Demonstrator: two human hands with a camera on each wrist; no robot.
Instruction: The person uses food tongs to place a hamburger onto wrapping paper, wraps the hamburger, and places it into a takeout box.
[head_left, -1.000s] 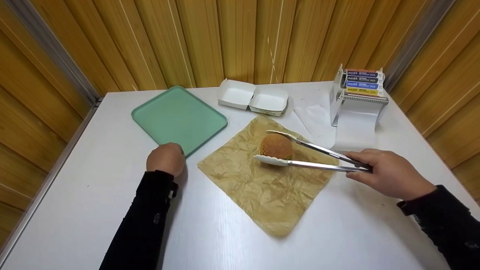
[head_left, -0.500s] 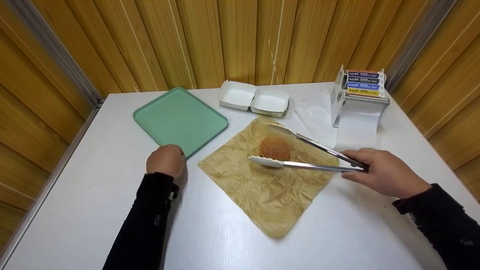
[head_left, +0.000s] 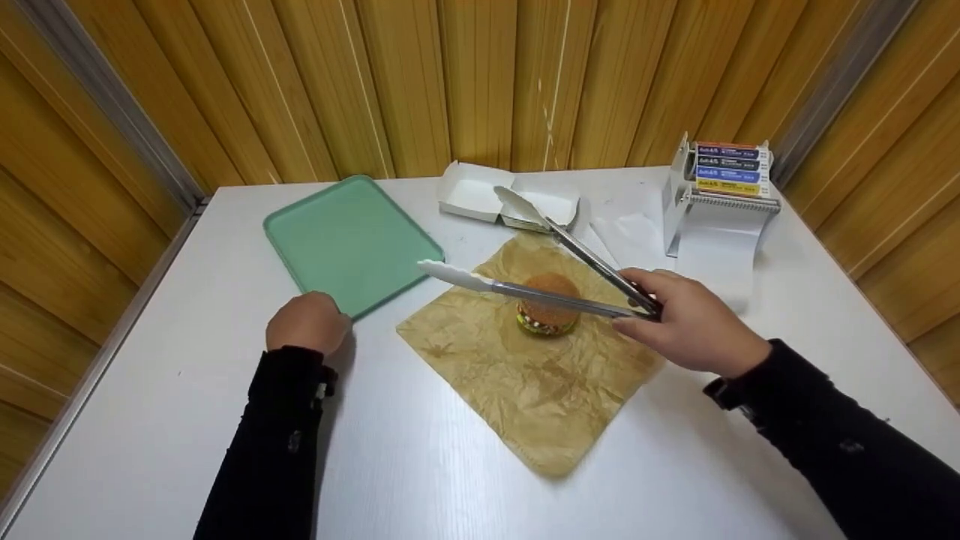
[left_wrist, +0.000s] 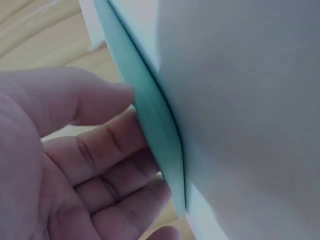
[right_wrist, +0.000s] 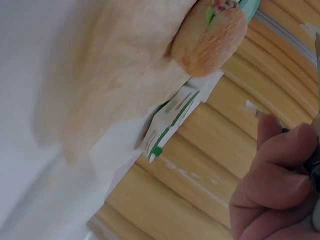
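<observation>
Round brown-bunned burger (head_left: 555,312) lay on crumpled brown paper (head_left: 525,382)

Yellow-brown panelled walls (head_left: 480,82) enclosed the far, left and right sides of a white tabletop (head_left: 420,480). There was one burger, on one square paper sheet, near the tabletop's middle. One flat pale-green square tray (head_left: 352,247) lay toward the far left corner; one open white card clamshell box (head_left: 472,191) stood at the far edge. At the far right corner was one white stand (head_left: 672,217) bearing coloured boxes (head_left: 727,169), with loose white paper (head_left: 630,232) beside it. Two hands showed, both in black sleeves (head_left: 281,450). The left hand (head_left: 307,326) pinched the tray's rim between thumb and fingers, by its near corner. The right hand (head_left: 694,319) curled its fingers round one pair of pale-tipped metal tongs (head_left: 592,259); the tongs' arms stood wide apart, one crossing in front of the burger in the head view.
</observation>
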